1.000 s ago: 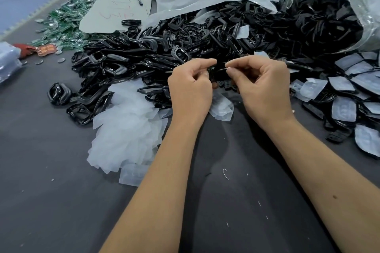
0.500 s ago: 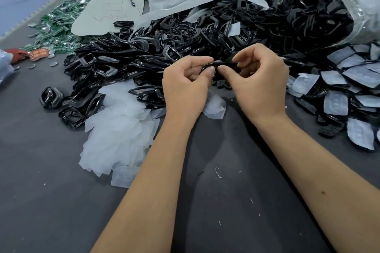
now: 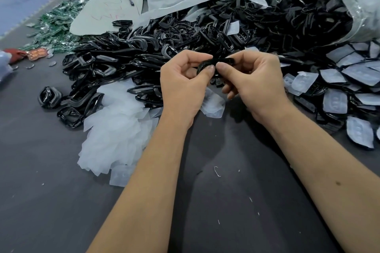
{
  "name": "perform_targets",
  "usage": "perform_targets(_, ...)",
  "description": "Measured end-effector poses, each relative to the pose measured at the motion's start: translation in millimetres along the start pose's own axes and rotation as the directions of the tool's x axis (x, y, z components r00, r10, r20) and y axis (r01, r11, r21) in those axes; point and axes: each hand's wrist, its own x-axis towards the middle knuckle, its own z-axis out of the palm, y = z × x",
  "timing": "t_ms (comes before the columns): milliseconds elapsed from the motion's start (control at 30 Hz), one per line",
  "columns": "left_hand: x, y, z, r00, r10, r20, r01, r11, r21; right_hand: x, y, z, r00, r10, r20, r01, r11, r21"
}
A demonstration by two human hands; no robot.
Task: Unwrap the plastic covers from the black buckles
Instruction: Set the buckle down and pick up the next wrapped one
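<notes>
A: Where's the buckle?

B: Up over the desk (image 3: 61,201), in front of the heap of bare buckles (image 3: 185,33). The left hand (image 3: 183,88) and right hand (image 3: 255,84) both pinch the black buckle (image 3: 213,63), thumbs almost touching on its near edge.

A: Is the cover off?

B: Can't tell; any film on it is hidden by the fingers (image 3: 209,70).

A: Risks?

B: Thin film may tear and leave scraps. If the pinch slips, the buckle could drop among the still-wrapped buckles (image 3: 337,100) or the pile of peeled plastic covers (image 3: 115,129) and get lost.
</notes>
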Motion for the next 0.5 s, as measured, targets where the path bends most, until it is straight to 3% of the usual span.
perform_targets(200,2.5,-0.3,-3.5,0.999,0.036,0.025,-0.037,0.999,0.034,-1.7,0.4,6.8,0.994,-0.104,-0.030,0.100,0.988,-0.119)
perform_targets(400,8.1,2.4,-9.1,0.993,0.111,0.039,-0.115,0.989,0.096,-2.8,3.3,7.2,0.995,-0.101,0.017,0.102,0.989,-0.106)
perform_targets(500,8.2,1.4,-11.9,0.995,0.083,0.048,-0.087,0.992,0.095,-3.3,2.6,6.8,0.991,-0.132,0.013,0.133,0.975,-0.177)
